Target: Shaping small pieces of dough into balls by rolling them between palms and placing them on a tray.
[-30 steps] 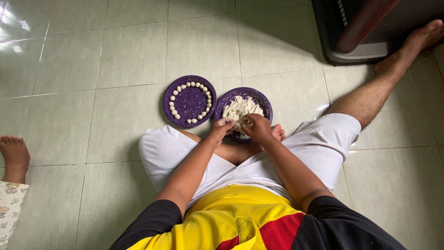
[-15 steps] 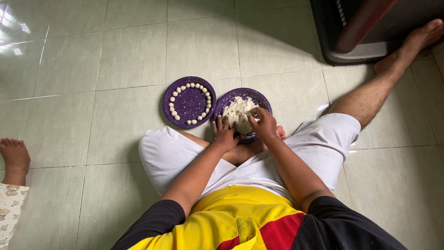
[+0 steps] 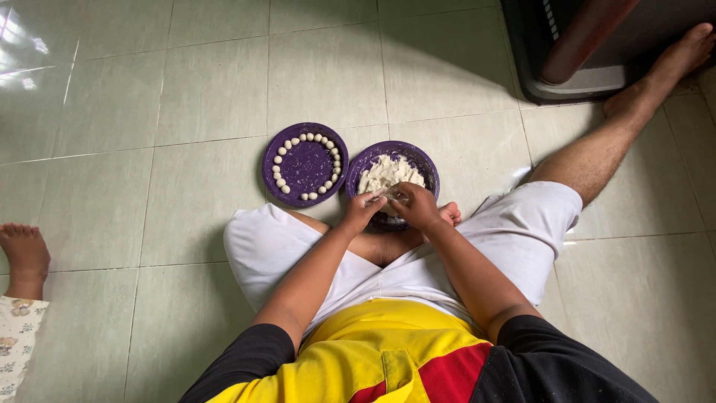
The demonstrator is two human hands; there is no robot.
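I sit on a tiled floor with two purple plates in front of me. The right plate holds a mound of white dough. The left plate carries several small white dough balls set in a ring along its rim. My left hand and my right hand meet over the near edge of the right plate, fingers pinching a small piece of dough between them. What the fingertips hold is partly hidden.
My right leg stretches toward a dark appliance base at the top right. Another person's bare foot and patterned clothing sit at the left edge. Pale green tiles surround the plates.
Both hands have shifted slightly forward over the dough plate and drawn closer together, fingers now working a bit of dough at the mound's near edge.
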